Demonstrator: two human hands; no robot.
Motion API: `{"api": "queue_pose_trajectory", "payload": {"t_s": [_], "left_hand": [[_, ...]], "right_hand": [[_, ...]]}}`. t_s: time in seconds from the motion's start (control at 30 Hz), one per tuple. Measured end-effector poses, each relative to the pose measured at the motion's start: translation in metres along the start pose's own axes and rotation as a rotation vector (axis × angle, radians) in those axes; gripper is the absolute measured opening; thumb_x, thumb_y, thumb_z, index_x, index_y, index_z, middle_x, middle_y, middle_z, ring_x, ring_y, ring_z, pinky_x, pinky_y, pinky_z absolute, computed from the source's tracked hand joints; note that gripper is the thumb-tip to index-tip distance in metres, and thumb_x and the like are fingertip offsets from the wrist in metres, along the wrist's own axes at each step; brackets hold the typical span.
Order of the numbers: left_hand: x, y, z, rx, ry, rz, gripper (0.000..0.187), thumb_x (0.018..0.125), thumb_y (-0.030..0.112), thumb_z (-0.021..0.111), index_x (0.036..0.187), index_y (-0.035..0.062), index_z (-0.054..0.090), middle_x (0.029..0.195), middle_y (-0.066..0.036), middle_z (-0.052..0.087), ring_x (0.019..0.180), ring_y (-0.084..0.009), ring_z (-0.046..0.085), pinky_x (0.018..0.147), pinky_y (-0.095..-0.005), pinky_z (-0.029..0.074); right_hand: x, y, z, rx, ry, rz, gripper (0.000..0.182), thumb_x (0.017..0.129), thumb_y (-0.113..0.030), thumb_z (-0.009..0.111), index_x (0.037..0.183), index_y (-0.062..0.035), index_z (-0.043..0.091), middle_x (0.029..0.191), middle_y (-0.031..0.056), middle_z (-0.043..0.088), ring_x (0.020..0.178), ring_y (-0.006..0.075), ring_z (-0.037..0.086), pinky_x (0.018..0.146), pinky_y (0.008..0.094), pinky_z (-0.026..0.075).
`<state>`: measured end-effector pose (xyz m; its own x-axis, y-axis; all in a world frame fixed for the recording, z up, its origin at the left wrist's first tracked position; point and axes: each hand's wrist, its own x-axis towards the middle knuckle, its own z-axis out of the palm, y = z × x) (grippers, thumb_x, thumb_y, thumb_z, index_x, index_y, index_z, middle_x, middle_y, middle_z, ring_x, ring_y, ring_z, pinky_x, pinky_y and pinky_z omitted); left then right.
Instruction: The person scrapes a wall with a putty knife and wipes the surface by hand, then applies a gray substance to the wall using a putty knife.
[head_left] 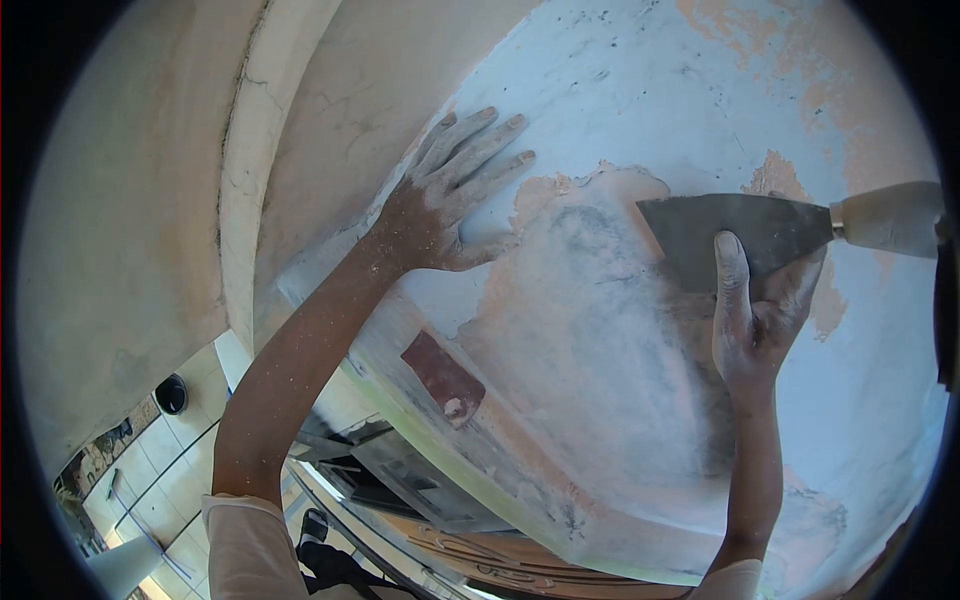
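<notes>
My left hand (440, 205) lies with fingers spread against the pale blue painted wall (560, 90), its skin dusted white. In my right hand (765, 310) is a putty knife (740, 225), gripped by its wide grey blade, with the thumb on the near face and the other fingers behind. The knife's pale handle points right. Between my hands is a bare, whitish patch (590, 300) with ragged paint edges. A dark red piece of what looks like sandpaper (443, 378) rests on the ledge below my left hand.
A curved, cracked molding (250, 150) runs down the left side. Far below are a tiled floor (165, 450), a black bucket (171, 394) and a foot in a sandal (315, 525). Brown decorated woodwork (500, 570) shows under the ledge.
</notes>
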<state>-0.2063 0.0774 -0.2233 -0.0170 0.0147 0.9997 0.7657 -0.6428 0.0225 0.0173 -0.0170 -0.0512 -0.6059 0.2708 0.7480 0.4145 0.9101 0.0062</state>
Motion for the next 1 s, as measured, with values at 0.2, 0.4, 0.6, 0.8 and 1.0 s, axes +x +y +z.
{"api": "queue_pose_trajectory", "payload": {"t_s": [0.2,0.4,0.6,0.8,1.0], "left_hand": [[-0.001,0.001,0.0,-0.006,-0.012,-0.012,0.063,0.079,0.051,0.062,0.129,0.0148,0.051,0.142,-0.01,0.041,0.13,-0.0345,0.037,0.108,-0.053,0.028],[-0.002,-0.001,0.0,-0.001,-0.018,-0.012,0.063,0.079,0.051,0.061,0.13,0.0157,0.051,0.143,-0.01,0.039,0.129,-0.0343,0.037,0.108,-0.0539,0.028],[-0.003,-0.003,0.003,-0.001,0.003,-0.013,0.062,0.08,0.053,0.059,0.13,0.0163,0.052,0.142,-0.009,0.041,0.128,-0.0341,0.038,0.108,-0.0539,0.028],[-0.002,-0.002,0.001,-0.002,-0.014,-0.032,0.061,0.08,0.054,0.058,0.129,0.0169,0.052,0.142,-0.008,0.041,0.129,-0.0339,0.038,0.108,-0.0534,0.028],[-0.003,-0.001,0.002,-0.015,-0.01,-0.036,0.061,0.08,0.052,0.059,0.129,0.0176,0.053,0.141,-0.008,0.041,0.128,-0.0341,0.038,0.108,-0.0533,0.028]], "right_hand": [[0.037,0.013,0.035,-0.228,-0.01,-0.185,0.048,0.09,0.001,0.056,0.131,0.0035,0.031,0.106,0.0148,0.057,0.093,0.016,0.057,0.08,0.026,0.046],[0.044,0.017,0.029,-0.209,0.037,-0.24,0.054,0.089,0.002,0.056,0.135,0.0035,0.028,0.106,0.0152,0.057,0.09,0.0169,0.058,0.076,0.0259,0.047],[0.037,0.016,0.03,-0.208,0.03,-0.186,0.056,0.09,0.005,0.053,0.139,0.001,0.027,0.123,0.0151,0.049,0.106,0.0194,0.053,0.092,0.0296,0.044],[0.039,0.009,0.029,-0.085,0.024,-0.024,0.053,0.09,0.003,0.054,0.137,-0.0003,0.029,0.117,0.0128,0.053,0.106,0.018,0.054,0.09,0.029,0.047],[0.032,0.011,0.031,-0.181,-0.025,-0.127,0.056,0.09,0.005,0.054,0.138,0.001,0.028,0.126,0.0151,0.049,0.111,0.019,0.052,0.092,0.0293,0.043]]}}
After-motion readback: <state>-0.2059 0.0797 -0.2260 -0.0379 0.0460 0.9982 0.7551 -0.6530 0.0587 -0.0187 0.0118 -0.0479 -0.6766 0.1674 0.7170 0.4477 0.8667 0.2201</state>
